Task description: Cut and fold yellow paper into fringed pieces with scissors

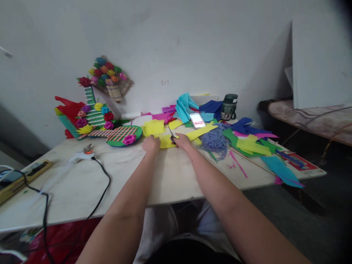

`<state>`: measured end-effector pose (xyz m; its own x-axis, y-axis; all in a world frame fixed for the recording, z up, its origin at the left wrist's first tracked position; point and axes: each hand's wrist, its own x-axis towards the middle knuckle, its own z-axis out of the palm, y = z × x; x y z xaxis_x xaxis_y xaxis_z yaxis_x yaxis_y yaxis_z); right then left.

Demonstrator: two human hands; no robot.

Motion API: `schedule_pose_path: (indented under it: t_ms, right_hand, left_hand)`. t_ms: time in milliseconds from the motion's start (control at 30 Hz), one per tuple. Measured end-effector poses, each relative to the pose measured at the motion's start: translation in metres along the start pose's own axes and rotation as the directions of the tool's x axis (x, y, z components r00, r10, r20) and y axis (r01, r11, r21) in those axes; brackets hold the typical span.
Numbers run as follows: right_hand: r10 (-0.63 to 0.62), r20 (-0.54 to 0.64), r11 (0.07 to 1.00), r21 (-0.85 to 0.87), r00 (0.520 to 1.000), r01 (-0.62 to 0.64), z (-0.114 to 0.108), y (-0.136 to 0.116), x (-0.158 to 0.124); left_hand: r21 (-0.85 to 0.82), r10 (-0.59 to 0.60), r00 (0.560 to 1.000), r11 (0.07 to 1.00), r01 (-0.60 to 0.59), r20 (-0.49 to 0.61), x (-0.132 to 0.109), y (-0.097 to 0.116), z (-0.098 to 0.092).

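Yellow paper (165,141) lies low over the table between my two hands. My left hand (151,143) is closed at its left end, the fingers pressed together on the paper. Scissors (173,138) with dark handles are in my right hand (183,140), whose fingers are wrapped round the handles; a blade points up and away to the left. Another yellow sheet (154,127) is just beyond my left hand, and a long yellow strip (202,132) runs to the right behind my right hand.
Left on the white table (126,176) are a flower-decorated guitar shape (123,135), a glue gun (82,156) with a black cord and a power strip (27,176). To the right are purple yarn (217,141), coloured paper, a stick and a dark bottle (229,107).
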<state>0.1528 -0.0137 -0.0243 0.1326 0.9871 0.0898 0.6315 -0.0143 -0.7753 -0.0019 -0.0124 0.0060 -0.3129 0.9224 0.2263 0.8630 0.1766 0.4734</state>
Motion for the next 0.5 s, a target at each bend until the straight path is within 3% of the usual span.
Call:
schedule_pose_path:
  t_ms: [233, 333, 500]
  right_hand:
    - [0.004, -0.009, 1.0, 0.0, 1.0, -0.004, -0.001, -0.001, -0.001]
    - [0.009, 0.001, 1.0, 0.008, 1.0, -0.009, -0.002, -0.002, -0.002]
    - [0.019, 0.005, 1.0, 0.015, 1.0, -0.019, -0.003, -0.005, -0.004]
  left_hand:
    - [0.02, 0.052, 0.999, 0.998, -0.052, -0.009, -0.002, 0.005, 0.002]
    - [0.012, 0.014, 1.0, 1.0, -0.014, -0.002, 0.001, 0.004, 0.001]
    - [-0.097, -0.072, 0.985, 0.991, 0.088, 0.158, 0.01, -0.006, -0.003]
